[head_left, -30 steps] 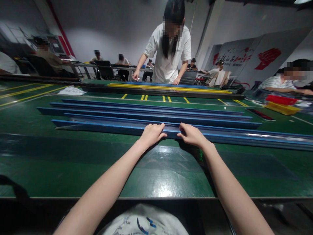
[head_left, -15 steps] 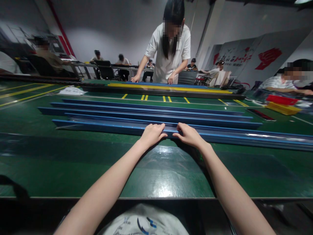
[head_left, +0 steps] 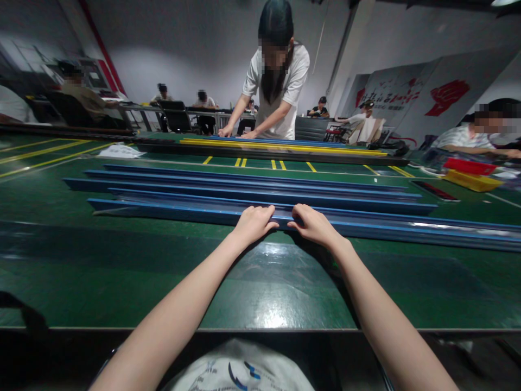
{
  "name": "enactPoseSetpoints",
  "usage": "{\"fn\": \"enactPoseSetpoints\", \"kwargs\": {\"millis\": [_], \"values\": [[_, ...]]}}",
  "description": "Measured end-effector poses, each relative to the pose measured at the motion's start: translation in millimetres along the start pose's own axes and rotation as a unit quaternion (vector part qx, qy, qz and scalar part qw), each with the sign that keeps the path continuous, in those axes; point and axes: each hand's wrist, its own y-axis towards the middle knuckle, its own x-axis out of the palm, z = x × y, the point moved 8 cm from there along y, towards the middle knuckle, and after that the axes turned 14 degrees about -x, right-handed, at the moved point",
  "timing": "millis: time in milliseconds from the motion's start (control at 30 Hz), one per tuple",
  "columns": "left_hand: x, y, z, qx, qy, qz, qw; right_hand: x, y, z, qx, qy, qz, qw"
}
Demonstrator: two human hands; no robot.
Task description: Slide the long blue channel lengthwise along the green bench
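Note:
Several long blue rails lie side by side across the green table (head_left: 101, 271). My left hand (head_left: 254, 222) and my right hand (head_left: 314, 224) rest close together on the nearest blue rail (head_left: 171, 212), fingers curled over its top edge and gripping it near its middle. The rail runs from far left to past the right edge of view. Both forearms reach forward from the bottom of the picture.
Across the table a person in a white shirt (head_left: 277, 87) leans over yellow and blue rails (head_left: 285, 145). Red and yellow trays (head_left: 468, 172) sit at the right by another seated person. Other people sit at desks in the back. Yellow lines mark the green surface.
My right hand has slid slightly left along the rail toward my left hand. The person opposite has leaned to the left, moving both hands left along the far rails.

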Motion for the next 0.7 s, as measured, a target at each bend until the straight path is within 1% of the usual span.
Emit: {"fn": "enactPoseSetpoints", "kwargs": {"millis": [233, 433, 700], "values": [[0.5, 0.2, 0.4, 0.002, 0.001, -0.003, 1.0, 3.4, -0.7, 2.6, 0.011, 0.001, -0.011, 1.0], [0.7, 0.0, -0.2, -0.001, -0.001, -0.005, 1.0, 1.4, -1.7, 3.7, 0.022, 0.009, -0.001, 1.0], [-0.4, -0.4, 1.7, 0.014, 0.003, 0.003, 1.0, -0.8, -0.8, 1.6, 0.001, 0.025, 0.004, 1.0]]}}
